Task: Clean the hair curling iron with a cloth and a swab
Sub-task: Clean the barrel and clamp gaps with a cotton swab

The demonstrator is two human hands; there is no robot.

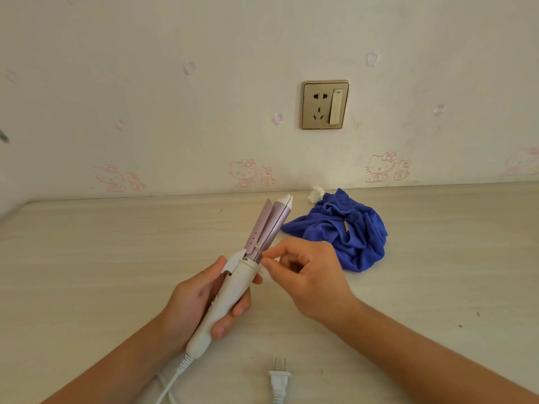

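My left hand (pixel 201 298) grips the white handle of the curling iron (pixel 233 284), which points up and away with its purple barrel and clamp plate spread a little apart. My right hand (pixel 306 275) pinches a thin white swab (pixel 269 259) between thumb and forefinger, its end at the joint where barrel meets handle. The blue cloth (pixel 344 234) lies crumpled on the table behind my right hand, untouched.
The iron's white cord and unplugged plug (pixel 279 380) lie on the pale wooden table (pixel 116 258) near its front edge. A small white wad (pixel 315 194) sits by the wall behind the cloth. A wall socket (pixel 325 104) is above.
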